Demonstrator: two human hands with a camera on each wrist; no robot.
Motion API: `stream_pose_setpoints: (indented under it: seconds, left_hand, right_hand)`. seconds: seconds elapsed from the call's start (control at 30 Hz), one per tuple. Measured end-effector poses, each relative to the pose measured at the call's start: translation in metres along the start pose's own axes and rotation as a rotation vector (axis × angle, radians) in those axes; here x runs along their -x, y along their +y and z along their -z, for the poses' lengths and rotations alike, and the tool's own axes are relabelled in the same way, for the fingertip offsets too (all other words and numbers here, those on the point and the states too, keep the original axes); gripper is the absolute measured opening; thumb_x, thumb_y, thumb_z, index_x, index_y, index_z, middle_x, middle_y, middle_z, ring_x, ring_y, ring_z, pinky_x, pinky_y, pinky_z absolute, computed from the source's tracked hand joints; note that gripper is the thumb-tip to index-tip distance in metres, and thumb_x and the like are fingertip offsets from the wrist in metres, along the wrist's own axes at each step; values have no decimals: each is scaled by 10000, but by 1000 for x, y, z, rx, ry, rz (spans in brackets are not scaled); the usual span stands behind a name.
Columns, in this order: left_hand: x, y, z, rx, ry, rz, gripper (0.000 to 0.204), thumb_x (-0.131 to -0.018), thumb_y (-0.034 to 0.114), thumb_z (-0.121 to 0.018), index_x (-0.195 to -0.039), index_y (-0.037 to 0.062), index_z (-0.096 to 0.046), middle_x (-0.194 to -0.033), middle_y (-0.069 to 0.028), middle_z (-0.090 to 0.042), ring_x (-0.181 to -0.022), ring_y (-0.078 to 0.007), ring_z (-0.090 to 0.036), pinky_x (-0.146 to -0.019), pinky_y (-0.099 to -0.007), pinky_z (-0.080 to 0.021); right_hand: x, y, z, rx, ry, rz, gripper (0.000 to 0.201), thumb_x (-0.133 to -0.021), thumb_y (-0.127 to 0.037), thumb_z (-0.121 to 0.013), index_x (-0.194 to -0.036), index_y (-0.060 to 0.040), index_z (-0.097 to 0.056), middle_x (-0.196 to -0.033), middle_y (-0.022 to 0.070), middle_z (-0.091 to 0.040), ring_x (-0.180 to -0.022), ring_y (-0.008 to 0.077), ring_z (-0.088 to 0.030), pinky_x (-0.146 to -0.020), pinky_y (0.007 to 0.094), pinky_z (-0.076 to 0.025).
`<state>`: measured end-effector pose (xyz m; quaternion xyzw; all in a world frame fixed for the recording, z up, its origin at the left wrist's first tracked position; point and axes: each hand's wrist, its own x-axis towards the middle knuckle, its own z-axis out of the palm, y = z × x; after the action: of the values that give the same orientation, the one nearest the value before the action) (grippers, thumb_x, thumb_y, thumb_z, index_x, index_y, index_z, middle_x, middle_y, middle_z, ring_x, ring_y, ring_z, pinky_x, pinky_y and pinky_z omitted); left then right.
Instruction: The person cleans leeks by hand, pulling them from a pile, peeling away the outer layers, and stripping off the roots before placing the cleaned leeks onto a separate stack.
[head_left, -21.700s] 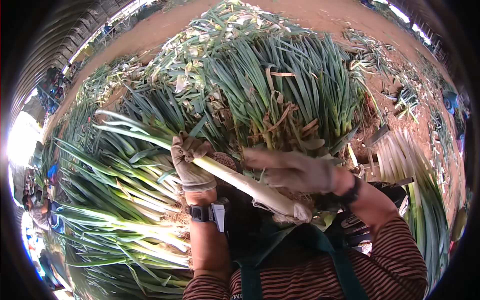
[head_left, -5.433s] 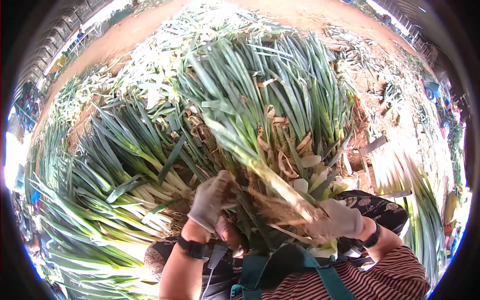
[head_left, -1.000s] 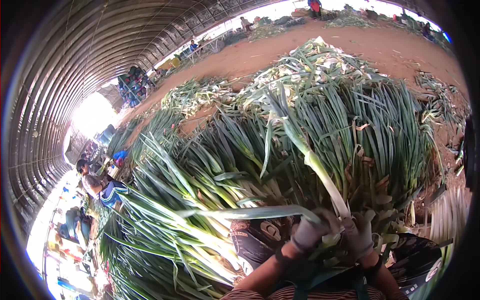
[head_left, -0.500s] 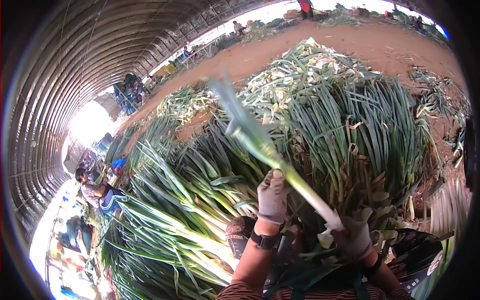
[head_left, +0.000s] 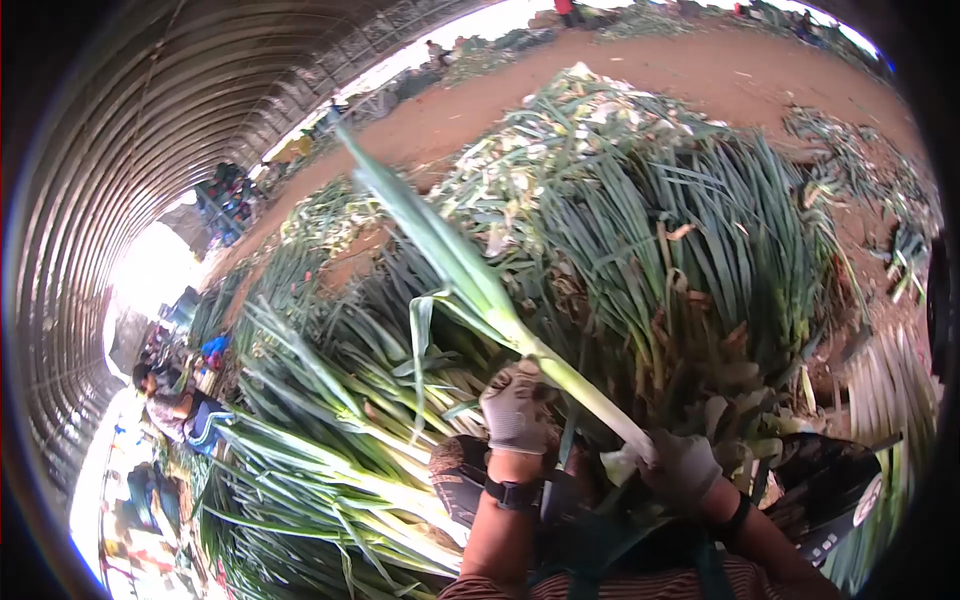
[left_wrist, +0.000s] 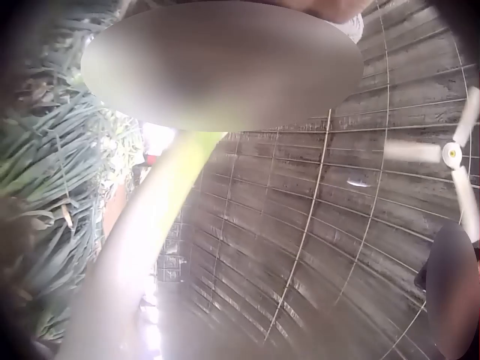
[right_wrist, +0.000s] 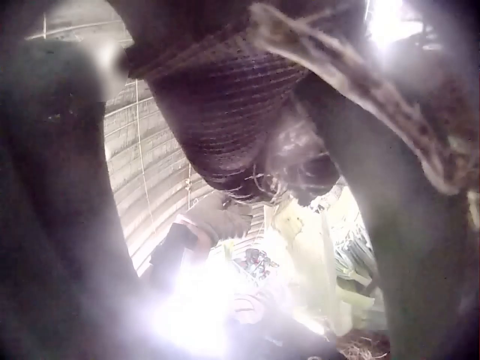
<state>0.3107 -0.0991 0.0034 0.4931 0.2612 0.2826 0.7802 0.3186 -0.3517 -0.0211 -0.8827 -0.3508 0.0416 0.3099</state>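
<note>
A leek (head_left: 585, 395) slants up and left across the head view, its green leaves pointing away and one torn leaf (head_left: 422, 335) drooping from it. My gloved right hand (head_left: 685, 468) grips its white lower end. Higher up the stalk, my gloved left hand (head_left: 515, 405) has curled fingers right at the stem. In the left wrist view the pale leek shank (left_wrist: 139, 217) runs up under a blurred patch that hides most of the hand. The right wrist view shows the dark, ribbed glove of my right hand (right_wrist: 232, 120) close up, above a pale stalk (right_wrist: 319, 262).
Leeks with pale stems (head_left: 400, 490) lie heaped at left. A thick row of leeks (head_left: 700, 240) stands ahead, before a pile of leaf trimmings (head_left: 570, 130). Cleaned leeks (head_left: 895, 400) sit at right. Another person (head_left: 180, 410) sits at far left.
A second ago my left hand held a long green leaf pulled leftward; now it is raised at the stem. The leek has tipped to the left. Earlier frames show other handling of leeks.
</note>
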Motion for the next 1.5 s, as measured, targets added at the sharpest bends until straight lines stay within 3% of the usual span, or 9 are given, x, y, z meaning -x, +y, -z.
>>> stream_pose_setpoints:
  seconds: [0.33, 0.47, 0.6, 0.83, 0.9, 1.0, 1.13, 1.33, 1.5]
  left_hand:
    - [11, -3, -15, -446, -103, -720, 25, -847, -18, -644, -844, -13, -619, -790, -3, -623, -724, -59, -547, -647, -223, -458]
    - [53, 11, -35, -781, -399, -985, 112, -773, -29, -668, -780, 42, -582, -770, -70, -641, -673, -202, -620, -613, -286, -484]
    - [110, 6, -41, -661, -1026, -708, 171, -710, -49, -700, -811, 51, -606, -812, -92, -655, -700, -252, -649, -618, -343, -514]
    - [127, -4, -18, -493, -1474, 240, 123, -817, 29, -696, -929, 6, -650, -894, -104, -669, -869, -221, -663, -768, -310, -518]
    - [108, 14, -8, -395, -1259, 119, 253, -899, 203, -661, -951, -45, -668, -964, -100, -683, -915, -180, -648, -768, -277, -509]
    - [73, 28, -11, -243, -354, -28, 393, -1024, 313, -400, -934, 14, -638, -864, -66, -613, -711, -133, -556, -595, -251, -435]
    - [16, 49, -41, 148, -311, 15, 377, -1017, 431, -441, -1143, 93, -552, -879, -36, -570, -826, -174, -566, -804, -336, -470]
    - [-35, 73, -70, 326, -294, -38, 111, -975, 259, -558, -893, 201, -510, -647, 73, -403, -553, -85, -391, -578, -279, -370]
    - [-51, 61, -70, 333, -274, 2, 148, -981, 248, -518, -846, 197, -489, -620, 72, -394, -501, -88, -372, -537, -284, -358]
  right_hand:
    - [3, 3, -5, 84, 225, -30, 314, -745, -202, -716, -979, -78, -546, -752, 93, -641, -643, 304, -650, -556, 410, -506]
    - [-2, 8, -7, 69, 296, -39, 347, -749, -203, -715, -1031, -72, -560, -767, 101, -653, -644, 309, -651, -554, 405, -507]
    - [-8, 28, -11, -5, 344, 12, 346, -771, -213, -702, -1052, -67, -564, -743, 114, -660, -628, 315, -651, -548, 409, -506]
    - [-12, 23, -6, -89, 373, -23, 416, -755, -213, -706, -1116, -78, -550, -679, 114, -651, -616, 316, -655, -551, 414, -512]
    - [-14, 20, -1, -75, 420, 10, 464, -716, -196, -717, -1140, -101, -553, -676, 116, -648, -623, 320, -659, -556, 411, -518]
    - [-12, 19, 6, -120, 393, 47, 486, -703, -193, -725, -1150, -103, -555, -676, 110, -647, -619, 317, -661, -558, 408, -521]
    - [-17, 1, -1, -190, 281, 118, 497, -703, -198, -730, -1156, -98, -553, -623, 100, -622, -578, 316, -650, -539, 399, -517]
    - [-57, -29, 21, 303, 617, 388, 392, -707, -266, -644, -1049, -89, -570, -1037, 100, -555, -849, 272, -570, -672, 350, -451]
    - [-74, -27, 21, 600, 375, 518, 139, -734, -219, -601, -850, -146, -578, -797, 35, -510, -710, 200, -538, -570, 339, -411]
